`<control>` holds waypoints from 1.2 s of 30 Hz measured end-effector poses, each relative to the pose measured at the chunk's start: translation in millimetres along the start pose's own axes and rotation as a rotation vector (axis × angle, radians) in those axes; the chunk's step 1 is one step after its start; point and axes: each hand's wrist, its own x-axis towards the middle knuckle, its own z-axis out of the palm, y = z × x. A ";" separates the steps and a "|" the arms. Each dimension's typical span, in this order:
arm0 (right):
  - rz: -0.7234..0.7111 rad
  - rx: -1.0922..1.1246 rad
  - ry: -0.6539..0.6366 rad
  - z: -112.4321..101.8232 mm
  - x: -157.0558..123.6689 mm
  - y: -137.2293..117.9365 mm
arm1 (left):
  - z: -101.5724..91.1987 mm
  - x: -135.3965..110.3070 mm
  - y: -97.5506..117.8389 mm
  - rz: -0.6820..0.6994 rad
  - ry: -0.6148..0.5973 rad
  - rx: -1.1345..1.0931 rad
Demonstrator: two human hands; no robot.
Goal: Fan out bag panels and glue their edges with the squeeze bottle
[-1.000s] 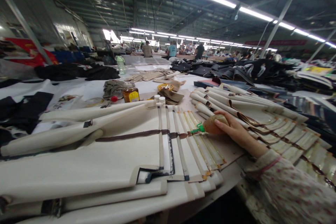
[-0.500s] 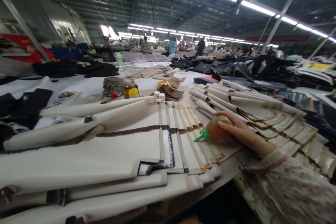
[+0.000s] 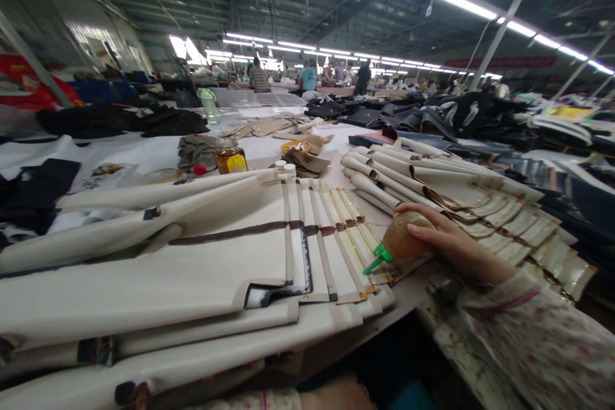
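My right hand (image 3: 442,237) is wrapped around a rounded squeeze bottle (image 3: 406,235) of amber-brown liquid. The bottle lies on its side, and its green nozzle (image 3: 378,259) points down and left, close over the layered edges of the cream panels (image 3: 225,269). Glossy yellowish strips (image 3: 353,240) run along several of those stepped edges, and a dark brown band crosses them. At the bottom border my left hand (image 3: 336,395) shows only in part, below the front of the stack; its fingers are blurred and cut off.
A second stack of folded cream panels (image 3: 461,205) lies at the right. Behind the left stack stand a jar with a yellow label (image 3: 230,157), a yellow bowl (image 3: 295,147) and small white caps (image 3: 289,168). Dark fabric piles and several people are farther back.
The bottle's nozzle has travelled toward me along the panel edges, with my right hand holding on. My left hand has come further into view at the bottom. The view has shifted slightly.
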 end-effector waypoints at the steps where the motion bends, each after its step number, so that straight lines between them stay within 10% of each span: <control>1: 0.009 0.015 -0.002 -1.1 -3.6 0.6 | 0.6 3.8 -0.3 -0.012 -0.017 0.003; 17: -0.028 0.055 0.036 -3.4 -30.1 15.1 | -49.7 -53.7 30.6 -0.088 0.381 -0.126; 24: -0.045 0.026 0.163 -2.4 -35.3 14.5 | -46.0 -53.4 26.2 -0.065 0.307 -0.147; 36: -0.033 0.033 -0.003 2.7 -44.4 -0.9 | -14.6 -42.4 14.7 -0.005 0.124 -0.141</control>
